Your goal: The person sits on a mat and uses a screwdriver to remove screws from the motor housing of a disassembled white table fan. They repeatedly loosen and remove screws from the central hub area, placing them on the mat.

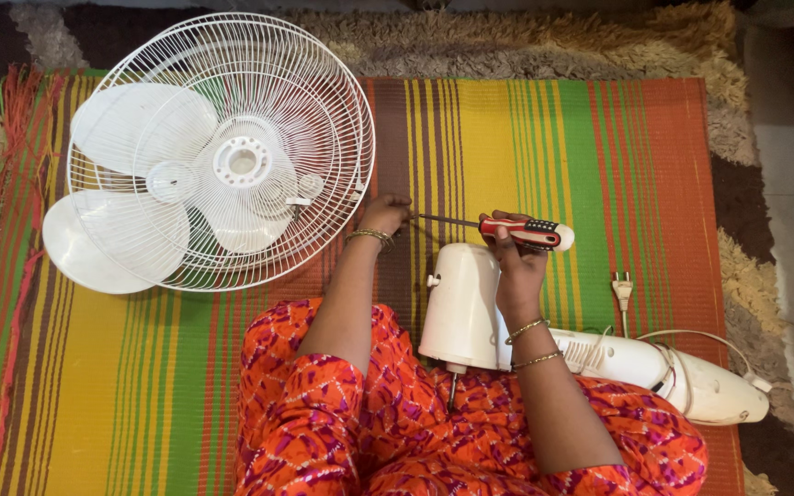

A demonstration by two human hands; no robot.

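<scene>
Fingers of our right hand [516,266] clamp the screwdriver [507,228] by its grippy red handle; our left hand [384,215] pinches its thin, stiff, slippery shaft; we judge it light.

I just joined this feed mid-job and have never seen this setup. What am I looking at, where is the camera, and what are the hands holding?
One picture, from a camera on the person's head, looking down at their lap and a striped mat. No machine: two bare hands. The right hand holds a red-handled screwdriver; the left hand is at its tip. A white fan motor housing with its stand lies across the lap, the plug on the mat. At left lie the wire fan guard and blades.
</scene>
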